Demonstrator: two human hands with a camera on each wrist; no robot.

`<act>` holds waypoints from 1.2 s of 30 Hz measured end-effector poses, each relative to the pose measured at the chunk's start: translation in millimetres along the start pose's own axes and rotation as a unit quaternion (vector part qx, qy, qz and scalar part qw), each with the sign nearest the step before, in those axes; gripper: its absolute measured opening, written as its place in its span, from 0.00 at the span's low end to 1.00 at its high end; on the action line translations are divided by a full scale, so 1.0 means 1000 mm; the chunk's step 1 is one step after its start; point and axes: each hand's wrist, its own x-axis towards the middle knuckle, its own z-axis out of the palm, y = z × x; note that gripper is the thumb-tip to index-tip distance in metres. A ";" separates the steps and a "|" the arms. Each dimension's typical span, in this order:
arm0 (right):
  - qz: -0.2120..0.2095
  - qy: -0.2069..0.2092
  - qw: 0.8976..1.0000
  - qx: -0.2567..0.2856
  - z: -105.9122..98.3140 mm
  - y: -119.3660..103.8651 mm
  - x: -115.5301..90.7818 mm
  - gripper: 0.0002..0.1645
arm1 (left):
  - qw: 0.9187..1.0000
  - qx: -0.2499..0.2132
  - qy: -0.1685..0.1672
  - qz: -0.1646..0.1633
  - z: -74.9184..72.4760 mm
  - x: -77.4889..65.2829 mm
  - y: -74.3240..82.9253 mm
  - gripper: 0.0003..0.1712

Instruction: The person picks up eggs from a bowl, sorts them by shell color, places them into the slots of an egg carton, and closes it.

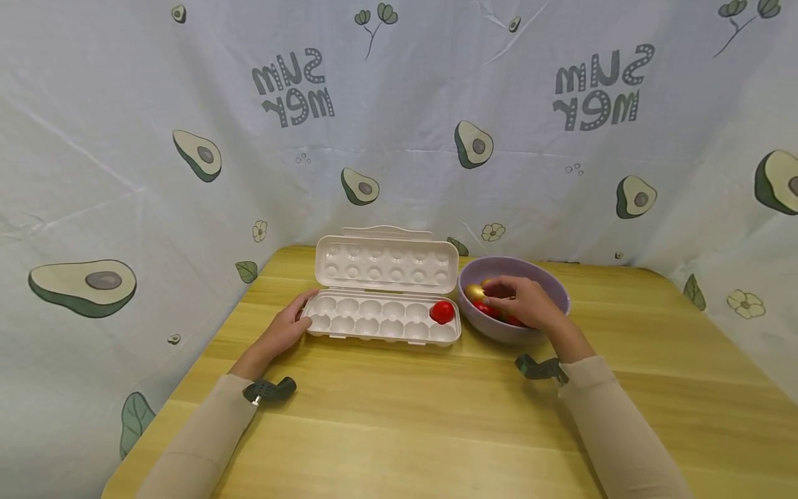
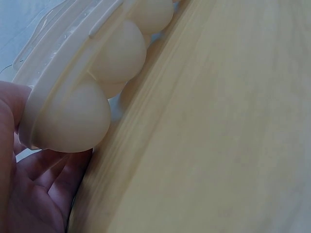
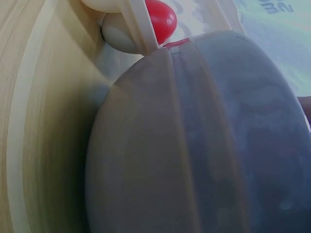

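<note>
- Right grip, the person's right hand: inside the bowl's rim, thumb and fingers bent over the eggs; cannot tell whether it pinches one.
- Shiny gold egg: in the bowl, just left of the fingertips, right hand the nearer; long axis unclear. Glossy red eggs lie just nearer the person.
- Round lilac plastic bowl: left rim stands between its eggs and the carton; sideways travel would seem to need lift first.
- White plastic two-row egg carton: just left of bowl, long axis left-right. A bright red egg fills the far row's right-end cup; other cups unfilled.
- Left hand: grasps carton's left end.
- Hinged lid: upright along far side; near side gives onto pale wooden surface.
</note>
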 end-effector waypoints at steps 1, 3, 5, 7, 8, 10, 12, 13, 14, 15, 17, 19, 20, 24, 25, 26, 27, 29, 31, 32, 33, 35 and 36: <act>0.001 -0.001 1.000 0.002 0.000 0.000 0.000 0.20 | 1.000 -0.002 -0.001 0.000 0.000 0.000 0.000 0.32; 0.004 -0.002 1.000 0.008 0.000 -0.001 -0.001 0.19 | 1.000 -0.002 -0.001 -0.001 0.000 0.000 0.000 0.32; 0.006 -0.003 1.000 0.010 0.000 -0.002 -0.001 0.19 | 1.000 -0.001 -0.001 -0.002 0.000 0.000 0.001 0.32; 0.006 -0.003 1.000 0.013 0.000 -0.002 -0.001 0.19 | 1.000 0.001 -0.001 -0.004 0.000 0.000 0.001 0.32; 0.007 -0.002 1.000 0.012 0.001 -0.002 -0.001 0.19 | 1.000 0.002 -0.001 -0.004 0.000 0.000 0.001 0.32; 0.010 -0.002 1.000 0.009 0.002 -0.002 -0.001 0.18 | 1.000 0.003 0.000 -0.005 0.000 0.000 0.002 0.32; 0.014 -0.003 1.000 0.006 0.002 -0.001 -0.001 0.18 | 1.000 0.002 -0.001 -0.005 0.000 -0.001 0.003 0.32; 0.017 -0.004 1.000 0.007 0.003 -0.001 -0.001 0.18 | 1.000 0.002 -0.001 -0.005 0.000 -0.001 0.003 0.32; 0.020 -0.005 1.000 0.005 0.003 -0.001 -0.001 0.17 | 1.000 0.002 0.000 -0.005 0.000 -0.001 0.003 0.32; 0.021 -0.006 1.000 0.004 0.004 -0.001 -0.001 0.17 | 1.000 0.001 -0.001 -0.004 0.000 -0.001 0.003 0.32; 0.024 -0.008 1.000 0.000 0.004 -0.001 -0.001 0.17 | 1.000 0.001 -0.001 -0.002 0.000 -0.001 0.003 0.32; 0.024 -0.009 1.000 -0.006 0.004 -0.001 -0.001 0.17 | 1.000 0.000 -0.001 0.000 0.001 -0.001 0.002 0.32; 0.023 -0.010 1.000 -0.013 0.004 -0.001 -0.001 0.16 | 1.000 0.000 -0.001 0.000 0.001 -0.001 0.001 0.32; 0.018 -0.018 0.999 -0.022 0.004 -0.001 -0.001 0.15 | 1.000 -0.001 0.000 0.003 0.001 -0.001 -0.001 0.33; 0.016 -0.021 0.999 -0.024 0.005 -0.001 -0.001 0.15 | 1.000 -0.001 0.000 0.003 0.001 -0.001 -0.001 0.33; 0.014 -0.025 0.999 -0.024 0.005 -0.001 -0.002 0.16 | 1.000 -0.003 -0.001 0.004 0.001 -0.001 -0.002 0.33; 0.014 -0.029 0.999 -0.021 0.005 -0.002 -0.002 0.16 | 1.000 -0.003 -0.002 0.004 0.001 -0.001 -0.002 0.33; 0.014 -0.034 0.999 -0.019 0.005 -0.002 -0.003 0.16 | 1.000 -0.006 -0.004 0.004 0.001 -0.001 -0.003 0.33; 0.013 -0.037 0.999 -0.021 0.005 -0.003 -0.003 0.18 | 1.000 -0.006 -0.005 0.003 0.001 -0.001 -0.003 0.33; 0.014 -0.039 0.999 -0.022 0.005 -0.003 -0.003 0.18 | 1.000 -0.005 -0.005 0.002 0.001 -0.001 -0.003 0.33; 0.013 -0.040 0.999 -0.024 0.004 -0.004 -0.003 0.18 | 1.000 -0.003 -0.004 0.003 0.001 -0.001 -0.003 0.33; 0.009 -0.042 0.999 -0.034 0.004 -0.004 -0.003 0.18 | 1.000 -0.003 -0.002 0.003 0.001 0.000 -0.002 0.33; 0.009 -0.043 0.998 -0.036 0.004 -0.004 -0.002 0.18 | 1.000 -0.002 -0.002 0.003 0.001 0.000 -0.002 0.32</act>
